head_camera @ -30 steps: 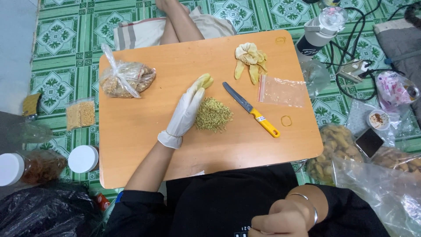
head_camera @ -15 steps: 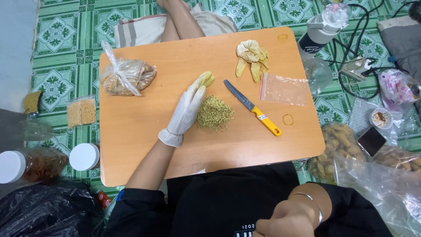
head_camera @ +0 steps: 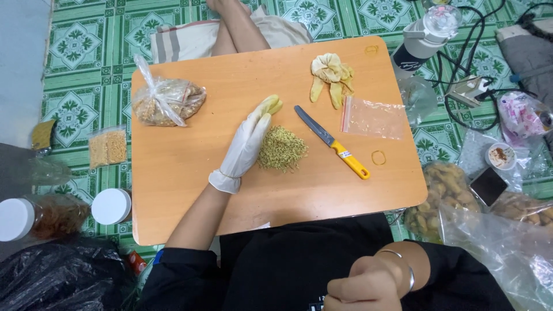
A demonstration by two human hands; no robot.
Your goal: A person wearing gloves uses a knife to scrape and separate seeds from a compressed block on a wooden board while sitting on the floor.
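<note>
My left hand (head_camera: 246, 143), in a white glove with yellowed fingertips, lies flat on the low wooden table (head_camera: 173, 190) with its fingers straight and together, edge-on against the left side of a small heap of chopped yellow-green bits (head_camera: 282, 150). It holds nothing. Right of the heap lies a knife with a grey blade and yellow handle (head_camera: 334, 144). My right hand (head_camera: 368, 286) is bare, with a bracelet at the wrist, curled into a loose fist over my dark lap below the table edge.
A knotted clear bag of brownish food (head_camera: 167, 102) sits at the table's left, a crumpled used glove (head_camera: 330, 74) at the far side, a small clear zip bag (head_camera: 373, 118) and a rubber band (head_camera: 378, 157) at the right. Jars, bags, cables and a bottle crowd the green tiled floor.
My gloved left hand stays against the heap, almost unmoved. My right hand stays low over my lap, sliding slightly down and right in view.
</note>
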